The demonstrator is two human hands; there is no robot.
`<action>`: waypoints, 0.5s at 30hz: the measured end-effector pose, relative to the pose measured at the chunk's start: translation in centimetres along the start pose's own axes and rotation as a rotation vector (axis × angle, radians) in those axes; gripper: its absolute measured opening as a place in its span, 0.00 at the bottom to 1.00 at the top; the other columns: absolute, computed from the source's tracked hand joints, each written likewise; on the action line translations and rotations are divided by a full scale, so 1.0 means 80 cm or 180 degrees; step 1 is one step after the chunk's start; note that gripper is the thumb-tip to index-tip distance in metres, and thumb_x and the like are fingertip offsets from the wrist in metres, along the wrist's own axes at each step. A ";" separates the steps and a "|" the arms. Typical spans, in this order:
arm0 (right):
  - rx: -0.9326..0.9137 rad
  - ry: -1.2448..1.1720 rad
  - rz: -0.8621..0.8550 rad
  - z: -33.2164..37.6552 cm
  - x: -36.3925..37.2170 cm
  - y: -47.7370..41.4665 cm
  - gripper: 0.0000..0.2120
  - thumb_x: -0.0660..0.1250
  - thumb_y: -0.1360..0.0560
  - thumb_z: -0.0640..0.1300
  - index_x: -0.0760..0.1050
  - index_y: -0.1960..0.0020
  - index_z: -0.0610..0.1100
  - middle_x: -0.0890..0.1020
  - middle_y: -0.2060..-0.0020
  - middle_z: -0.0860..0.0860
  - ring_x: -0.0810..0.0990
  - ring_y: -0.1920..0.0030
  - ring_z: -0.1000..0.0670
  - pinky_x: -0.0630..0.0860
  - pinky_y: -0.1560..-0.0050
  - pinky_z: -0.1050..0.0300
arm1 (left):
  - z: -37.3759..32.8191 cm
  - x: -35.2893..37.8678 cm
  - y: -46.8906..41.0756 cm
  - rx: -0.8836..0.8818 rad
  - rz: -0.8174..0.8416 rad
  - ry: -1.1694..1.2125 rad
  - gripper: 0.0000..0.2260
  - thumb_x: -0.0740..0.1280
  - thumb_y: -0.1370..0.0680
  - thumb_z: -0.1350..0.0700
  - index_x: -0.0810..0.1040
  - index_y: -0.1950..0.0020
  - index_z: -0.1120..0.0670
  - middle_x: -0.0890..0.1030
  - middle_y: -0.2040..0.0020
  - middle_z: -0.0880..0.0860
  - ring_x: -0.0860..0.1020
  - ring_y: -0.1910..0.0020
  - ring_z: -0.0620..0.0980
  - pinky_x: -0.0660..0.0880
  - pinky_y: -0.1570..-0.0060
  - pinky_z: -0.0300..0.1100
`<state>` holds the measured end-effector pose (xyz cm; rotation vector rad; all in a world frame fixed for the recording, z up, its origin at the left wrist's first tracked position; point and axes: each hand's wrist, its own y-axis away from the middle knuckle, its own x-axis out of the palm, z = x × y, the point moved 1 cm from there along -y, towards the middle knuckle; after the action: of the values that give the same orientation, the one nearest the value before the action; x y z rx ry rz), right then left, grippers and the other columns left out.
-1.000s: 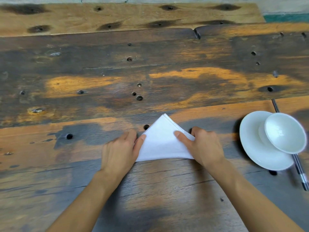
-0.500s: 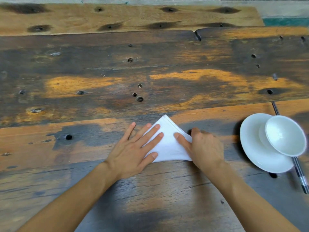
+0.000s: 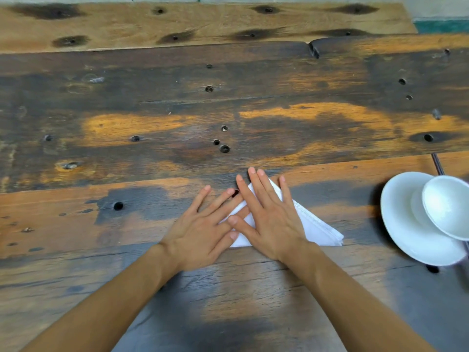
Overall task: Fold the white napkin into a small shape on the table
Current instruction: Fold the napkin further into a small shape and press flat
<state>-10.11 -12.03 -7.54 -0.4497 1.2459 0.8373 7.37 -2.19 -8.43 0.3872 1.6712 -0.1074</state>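
Note:
The white napkin (image 3: pixel 314 226) lies folded into a triangle on the wooden table (image 3: pixel 228 110), near the front middle. Both hands cover most of it. My right hand (image 3: pixel 269 219) lies flat on its centre with straight, spread fingers pointing away from me. My left hand (image 3: pixel 203 229) presses flat on the napkin's left part, its fingertips tucked partly under my right hand. Only the napkin's right corner, a strip of its upper right edge and a small patch between the hands show.
A white saucer (image 3: pixel 403 224) with a white bowl (image 3: pixel 446 207) tipped on it stands at the right edge. Dark chopsticks (image 3: pixel 437 165) run under the saucer. The worn planks have several small holes.
My right hand left the napkin's right edge and now lies flat over its centre. My left hand stayed flat on the left part. The napkin's right corner is now uncovered.

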 end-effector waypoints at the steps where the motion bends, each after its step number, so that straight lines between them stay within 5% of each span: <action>1: -0.0007 0.0045 -0.0014 0.000 0.001 0.000 0.39 0.40 0.20 0.70 0.45 0.17 0.48 0.45 0.18 0.47 0.39 0.19 0.50 0.42 0.22 0.35 | 0.009 0.001 0.011 -0.0006 0.0019 -0.0034 0.26 0.45 0.14 0.44 0.52 0.16 0.50 0.52 0.16 0.52 0.49 0.17 0.52 0.53 0.22 0.66; 12: 0.0313 0.0384 -0.0068 -0.070 -0.009 0.033 0.35 0.42 0.18 0.68 0.47 0.17 0.51 0.47 0.18 0.48 0.43 0.18 0.48 0.39 0.23 0.33 | 0.020 -0.010 0.032 -0.0099 0.0237 -0.0155 0.27 0.45 0.14 0.45 0.48 0.16 0.52 0.49 0.16 0.52 0.49 0.17 0.57 0.51 0.22 0.67; 15: 0.0441 0.0477 -0.0051 -0.090 -0.013 0.043 0.33 0.42 0.18 0.66 0.45 0.17 0.51 0.48 0.18 0.48 0.42 0.18 0.48 0.37 0.24 0.31 | 0.017 -0.014 0.028 -0.0133 0.0277 -0.0102 0.28 0.48 0.15 0.44 0.54 0.16 0.53 0.50 0.16 0.52 0.51 0.17 0.58 0.51 0.22 0.67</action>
<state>-17.42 -15.29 -8.18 -0.4159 1.4272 0.7083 9.51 -0.69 -7.18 0.4239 1.6202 -0.0140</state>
